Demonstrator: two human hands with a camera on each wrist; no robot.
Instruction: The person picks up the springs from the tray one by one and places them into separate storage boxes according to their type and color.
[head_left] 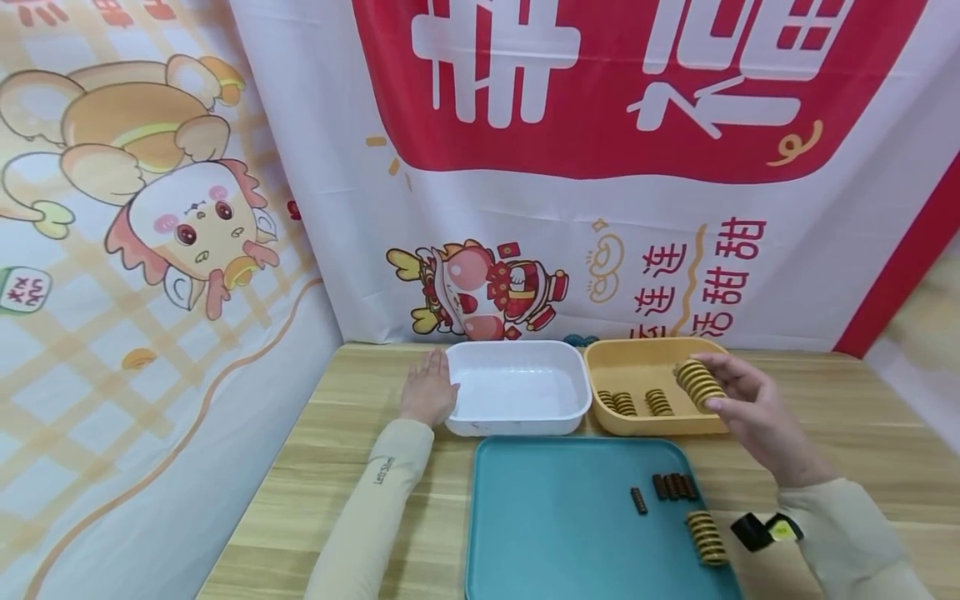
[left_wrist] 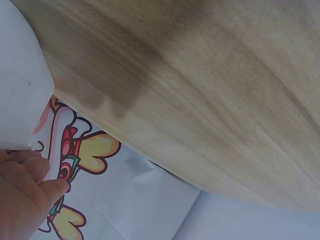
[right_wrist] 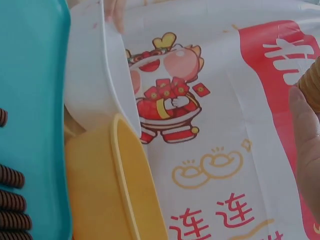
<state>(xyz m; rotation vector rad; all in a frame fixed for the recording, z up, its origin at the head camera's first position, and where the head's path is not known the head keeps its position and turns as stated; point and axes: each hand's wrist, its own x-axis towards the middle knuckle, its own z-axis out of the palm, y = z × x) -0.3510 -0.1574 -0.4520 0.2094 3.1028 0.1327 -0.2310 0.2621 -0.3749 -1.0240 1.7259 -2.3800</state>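
Observation:
My right hand (head_left: 757,408) pinches a gold-and-dark striped, ridged cylinder (head_left: 699,383) between thumb and fingers, raised over the right end of the yellow bin (head_left: 660,426). In the right wrist view, only part of that cylinder (right_wrist: 311,87) shows at the right edge. Against the left side of the white bin (head_left: 517,427) lies my left hand (head_left: 429,392), fingers extended at its rim. Several similar striped cylinders (head_left: 659,402) sit inside the yellow bin. One more striped cylinder (head_left: 707,538) lies on the teal tray's right side.
In front of the bins is a teal tray (head_left: 562,525). Small dark brown ridged pieces (head_left: 673,487) lie at its upper right, with a single brown piece (head_left: 638,501) to their left. A printed cloth (head_left: 337,250) hangs behind the wooden table (head_left: 330,450).

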